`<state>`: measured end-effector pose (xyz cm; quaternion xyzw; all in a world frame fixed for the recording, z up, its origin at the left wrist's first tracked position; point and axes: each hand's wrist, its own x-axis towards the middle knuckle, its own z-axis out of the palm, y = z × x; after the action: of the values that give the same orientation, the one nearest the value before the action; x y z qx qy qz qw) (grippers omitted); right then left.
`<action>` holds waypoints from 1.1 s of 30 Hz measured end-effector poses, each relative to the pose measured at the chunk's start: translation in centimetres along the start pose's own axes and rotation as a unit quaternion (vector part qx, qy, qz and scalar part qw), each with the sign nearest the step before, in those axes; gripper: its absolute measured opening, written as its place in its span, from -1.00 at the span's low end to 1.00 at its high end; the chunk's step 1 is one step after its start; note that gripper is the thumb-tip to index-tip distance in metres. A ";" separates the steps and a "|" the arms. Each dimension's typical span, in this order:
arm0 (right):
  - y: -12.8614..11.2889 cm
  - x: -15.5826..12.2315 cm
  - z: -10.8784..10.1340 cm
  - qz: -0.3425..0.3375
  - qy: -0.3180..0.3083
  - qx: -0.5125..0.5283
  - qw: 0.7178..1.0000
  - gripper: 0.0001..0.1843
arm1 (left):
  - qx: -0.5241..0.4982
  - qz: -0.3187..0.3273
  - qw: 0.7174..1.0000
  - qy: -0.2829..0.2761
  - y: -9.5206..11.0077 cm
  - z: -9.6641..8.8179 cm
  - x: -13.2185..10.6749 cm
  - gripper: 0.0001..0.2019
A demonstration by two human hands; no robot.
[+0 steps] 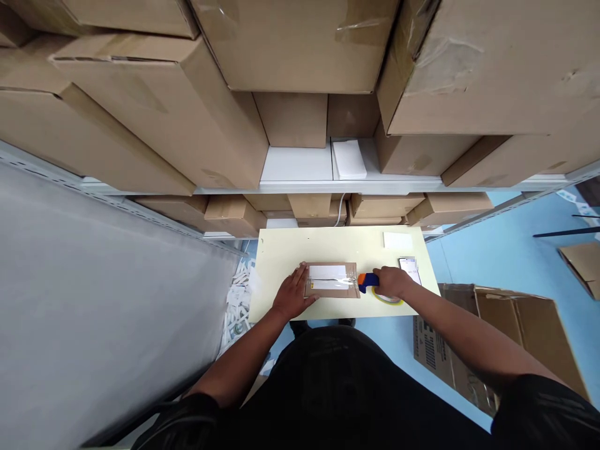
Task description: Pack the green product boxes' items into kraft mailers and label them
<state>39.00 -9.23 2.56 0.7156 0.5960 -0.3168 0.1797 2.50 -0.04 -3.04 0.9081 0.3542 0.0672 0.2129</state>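
Observation:
A small flat cardboard box (334, 293) lies on the cream table (281, 244), with a white sheet (323, 272) on its top. Clear shiny tape (349, 278) runs along the top to the right end. My left hand (291, 294) grips the box's left end, fingers at the far corner and thumb at the near edge. In my right hand (391, 281) is a blue and orange tape dispenser (368, 280), its head against the box's right end. A yellow-rimmed roll (388, 300) shows below that hand, partly hidden.
A phone (410, 267) lies beyond my right wrist, and a white card stack (397, 240) sits at the table's far right. Shelves (300, 186) of cardboard boxes rise behind. An open carton (520, 337) stands right; white scraps (238, 300) lie left on the floor.

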 end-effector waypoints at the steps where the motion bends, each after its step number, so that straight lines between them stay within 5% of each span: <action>1: 0.1 0.3 0.1 0.020 -0.028 0.019 0.999 -0.50 | -0.002 0.002 1.000 0.002 0.0 0.0 0.0 0.00; 7: 1.8 -0.7 3.2 0.097 -0.064 0.067 0.991 -0.56 | -0.026 0.003 1.000 0.004 -0.1 -0.1 0.0 -0.01; 13: 2.7 -2.6 8.7 0.146 0.083 0.293 0.941 -0.63 | -0.107 -0.039 0.993 0.026 -0.1 0.9 -0.4 0.08; 18: 1.7 -0.6 10.6 0.138 0.155 0.254 0.945 -0.63 | -0.243 -0.167 0.955 0.041 1.1 1.9 -1.7 0.15; 22: 1.3 0.9 10.4 0.153 0.171 0.210 0.950 -0.61 | -0.305 -0.193 0.932 0.025 1.6 1.9 -2.1 0.17; 25: 0.7 0.4 10.5 0.174 0.238 0.162 0.942 -0.42 | -0.343 -0.187 0.920 0.019 1.0 2.3 -2.2 0.23; 28: -1.0 -1.1 11.0 0.079 0.324 0.162 0.929 -0.28 | -0.361 -0.190 0.912 0.032 0.3 3.1 -2.5 0.19; 31: -3.7 -2.4 11.7 -0.075 0.291 0.214 0.929 -0.20 | -0.372 -0.173 0.912 0.020 0.5 3.3 -2.9 -0.04; 33: -5.5 -2.5 11.6 -0.100 0.262 0.244 0.928 -0.19 | -0.373 -0.162 0.914 0.015 1.0 2.8 -3.0 -0.21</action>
<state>30.72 -17.22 -3.62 0.7313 0.5947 -0.2703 -0.1961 1.72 -3.66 -5.02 0.6922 0.4486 0.1724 0.5385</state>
